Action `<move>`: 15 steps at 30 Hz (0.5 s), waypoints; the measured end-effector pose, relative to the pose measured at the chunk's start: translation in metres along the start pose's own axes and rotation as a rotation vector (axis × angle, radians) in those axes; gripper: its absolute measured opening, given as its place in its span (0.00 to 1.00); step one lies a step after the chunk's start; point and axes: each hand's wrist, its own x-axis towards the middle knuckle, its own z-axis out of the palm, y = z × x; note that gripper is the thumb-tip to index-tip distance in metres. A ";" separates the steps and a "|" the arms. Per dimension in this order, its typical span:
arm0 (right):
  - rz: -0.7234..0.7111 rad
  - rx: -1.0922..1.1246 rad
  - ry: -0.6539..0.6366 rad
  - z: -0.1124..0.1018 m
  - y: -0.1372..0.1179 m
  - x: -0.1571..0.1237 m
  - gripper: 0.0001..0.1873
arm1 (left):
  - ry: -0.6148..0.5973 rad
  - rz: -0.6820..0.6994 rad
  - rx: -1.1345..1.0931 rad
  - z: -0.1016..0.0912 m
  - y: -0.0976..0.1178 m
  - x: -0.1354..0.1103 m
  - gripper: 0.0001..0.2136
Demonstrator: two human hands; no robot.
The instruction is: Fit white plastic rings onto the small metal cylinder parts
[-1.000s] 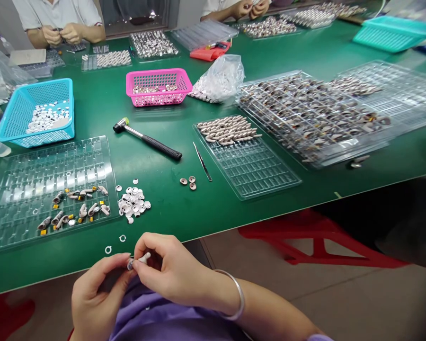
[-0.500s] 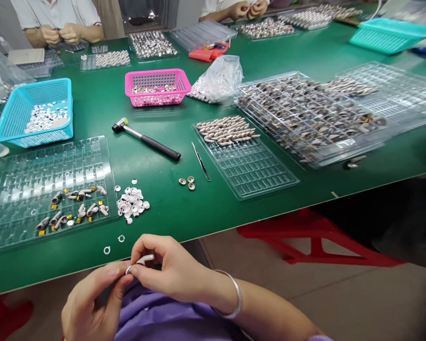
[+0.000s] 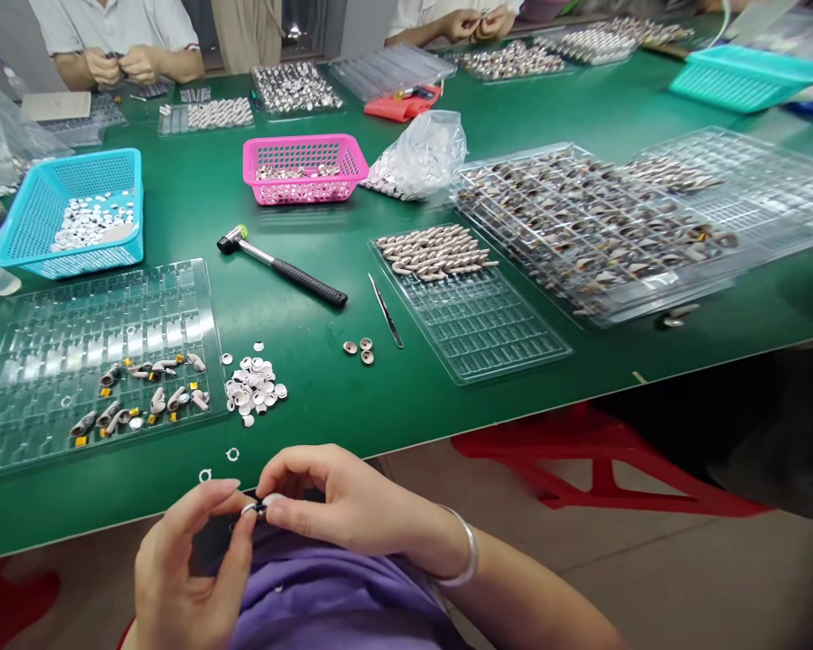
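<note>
My left hand (image 3: 186, 569) and my right hand (image 3: 331, 501) meet at the near edge of the green table (image 3: 325, 415), over my purple lap. Both pinch one small white earpiece part (image 3: 261, 504) between their fingertips. A silver bangle (image 3: 462, 558) circles my right wrist. Just beyond my hands lie two small white rings (image 3: 218, 464), and farther on a pile of small white caps (image 3: 254, 388). To the left is a clear tray (image 3: 88, 361) with several finished pieces in it.
A small hammer (image 3: 281, 266), tweezers (image 3: 386, 311) and three loose caps (image 3: 360, 349) lie mid-table. Clear trays of parts (image 3: 471, 298) (image 3: 596, 226) fill the right. Blue (image 3: 74, 212) and pink baskets (image 3: 303, 167) and a plastic bag (image 3: 420, 153) stand behind. Other people's hands (image 3: 122, 65) work at the far edge.
My hands have stayed together at the table edge. The white part has turned between my fingertips, and its stem no longer sticks up; my left fingers have shifted upward round it.
</note>
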 end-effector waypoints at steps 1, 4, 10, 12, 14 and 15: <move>0.019 0.027 0.001 0.000 0.002 0.000 0.11 | 0.007 0.006 -0.002 0.001 -0.002 0.000 0.17; 0.072 0.157 0.011 0.004 0.008 0.002 0.19 | 0.027 0.018 -0.029 0.002 -0.003 0.001 0.15; 0.091 0.349 0.061 0.009 0.009 0.004 0.20 | -0.051 -0.158 -0.256 0.003 0.007 0.013 0.16; 0.081 0.341 0.091 0.011 0.009 0.003 0.17 | -0.013 -0.266 -0.322 0.005 0.013 0.013 0.17; 0.077 0.310 0.130 0.013 0.011 0.003 0.14 | 0.019 -0.365 -0.342 0.007 0.018 0.012 0.18; 0.072 0.288 0.148 0.014 0.012 0.004 0.13 | 0.024 -0.397 -0.336 0.007 0.019 0.012 0.17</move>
